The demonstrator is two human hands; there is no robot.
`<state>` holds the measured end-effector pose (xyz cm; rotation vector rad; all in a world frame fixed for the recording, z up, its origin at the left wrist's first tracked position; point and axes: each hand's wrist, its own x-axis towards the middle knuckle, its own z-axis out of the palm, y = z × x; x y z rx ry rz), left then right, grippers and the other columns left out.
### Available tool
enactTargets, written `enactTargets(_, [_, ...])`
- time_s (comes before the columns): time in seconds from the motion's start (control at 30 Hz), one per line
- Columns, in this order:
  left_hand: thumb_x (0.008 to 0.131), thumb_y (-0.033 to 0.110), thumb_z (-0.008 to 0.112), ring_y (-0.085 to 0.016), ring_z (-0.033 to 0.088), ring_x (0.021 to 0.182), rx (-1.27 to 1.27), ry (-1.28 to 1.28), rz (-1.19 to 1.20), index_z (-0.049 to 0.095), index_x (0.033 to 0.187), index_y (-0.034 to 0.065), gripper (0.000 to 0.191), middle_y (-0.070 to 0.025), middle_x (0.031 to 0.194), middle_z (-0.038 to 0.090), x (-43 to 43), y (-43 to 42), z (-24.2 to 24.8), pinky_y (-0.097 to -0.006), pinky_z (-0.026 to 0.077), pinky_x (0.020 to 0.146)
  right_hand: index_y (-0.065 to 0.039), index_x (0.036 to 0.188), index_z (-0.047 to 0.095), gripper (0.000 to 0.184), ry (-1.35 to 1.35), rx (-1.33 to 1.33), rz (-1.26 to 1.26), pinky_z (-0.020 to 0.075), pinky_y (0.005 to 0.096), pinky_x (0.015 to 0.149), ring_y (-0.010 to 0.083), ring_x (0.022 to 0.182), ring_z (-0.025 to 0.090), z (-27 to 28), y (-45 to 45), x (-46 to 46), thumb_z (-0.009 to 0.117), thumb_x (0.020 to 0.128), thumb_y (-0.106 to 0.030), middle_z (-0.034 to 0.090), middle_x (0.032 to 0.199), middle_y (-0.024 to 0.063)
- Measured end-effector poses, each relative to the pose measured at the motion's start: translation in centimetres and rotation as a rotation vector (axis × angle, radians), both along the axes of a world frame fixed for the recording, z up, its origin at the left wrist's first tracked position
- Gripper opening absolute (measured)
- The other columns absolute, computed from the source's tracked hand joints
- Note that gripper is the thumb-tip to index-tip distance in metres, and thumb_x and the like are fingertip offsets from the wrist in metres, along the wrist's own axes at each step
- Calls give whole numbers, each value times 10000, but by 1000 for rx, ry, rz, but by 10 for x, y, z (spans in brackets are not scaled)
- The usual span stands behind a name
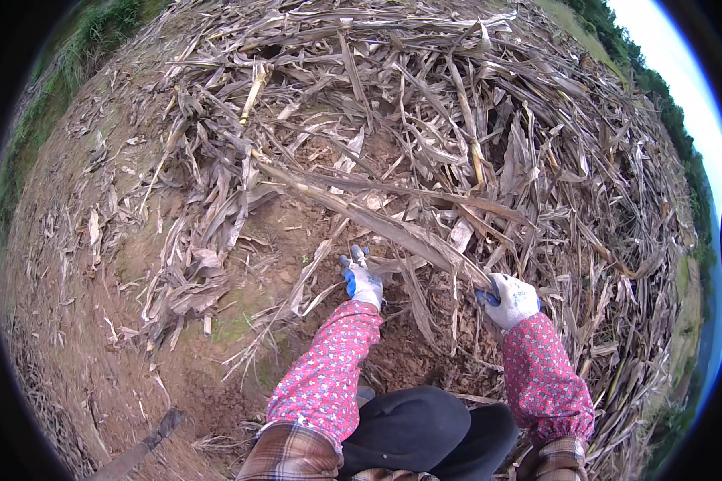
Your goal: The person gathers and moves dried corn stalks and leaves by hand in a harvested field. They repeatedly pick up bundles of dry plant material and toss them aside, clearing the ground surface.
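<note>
My right hand (510, 300), in a white work glove with blue on the palm side, grips the near end of a dry corn stalk (367, 217). From there the stalk slants up and left across the soil, its withered leaves hanging off it. Below the stalk's middle, my left hand (361, 278) reaches out in a matching glove, fingers apart and holding nothing visible. A dry leaf strip (397, 264) lies just right of its fingers. Bare reddish-brown soil (409, 355) shows between my two forearms, which wear red floral sleeve covers.
Dry corn stalks and leaves (553, 156) are piled thickly ahead and to the right. Looser leaf litter (198, 276) covers the sloping soil on the left. A long flat object (156, 434), perhaps a tool, lies at lower left. Green grass (66, 78) borders the far left.
</note>
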<state>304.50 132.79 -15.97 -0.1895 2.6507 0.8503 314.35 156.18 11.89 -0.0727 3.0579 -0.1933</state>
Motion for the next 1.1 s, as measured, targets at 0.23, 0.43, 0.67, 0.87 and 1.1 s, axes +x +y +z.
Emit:
enactTargets(0.23, [884, 293, 379, -343, 233, 1296, -230, -55, -179, 53, 1429, 135, 654, -79, 1479, 84, -4, -6, -22, -446, 368, 902, -88, 1028, 564, 408, 102, 79, -132, 476, 391, 716, 306, 803, 597, 27, 71, 115, 677, 661, -226, 611, 879, 131])
enactTargets(0.43, [777, 44, 518, -223, 412, 1190, 111, 226, 154, 83, 1417, 82, 775, -75, 1392, 335, 5, -8, 8, -280, 377, 947, -18, 1041, 553, 389, 419, 180, -402, 464, 396, 734, 350, 833, 583, 57, 144, 289, 589, 654, -20, 602, 910, 171])
enactTargets(0.67, [743, 311, 642, -290, 373, 1230, -362, -2, -477, 306, 1350, 69, 735, -136, 1374, 333, -9, -45, 60, -382, 317, 997, 38, 1240, 436, 483, 714, 214, -1161, 381, 349, 936, 280, 1094, 514, 15, 221, 581, 542, 770, -3, 525, 1186, 203])
enactTargets(0.87, [644, 481, 706, -323, 233, 1302, -539, 282, 37, 144, 1403, 82, 1026, -175, 1414, 236, -20, -108, 101, -521, 190, 1036, -35, 1227, 471, 507, 334, 141, -1447, 424, 358, 880, 280, 1019, 557, -30, 222, 695, 644, 764, -150, 568, 1125, 176])
enactTargets(1.1, [745, 330, 626, -366, 590, 880, 42, 136, -166, 512, 1111, -3, 507, -242, 932, 605, 57, -44, 101, -425, 476, 770, 0, 1007, 596, 240, 370, -352, -1234, 502, 304, 682, 172, 710, 612, -62, 183, 519, 637, 781, -70, 646, 834, 71])
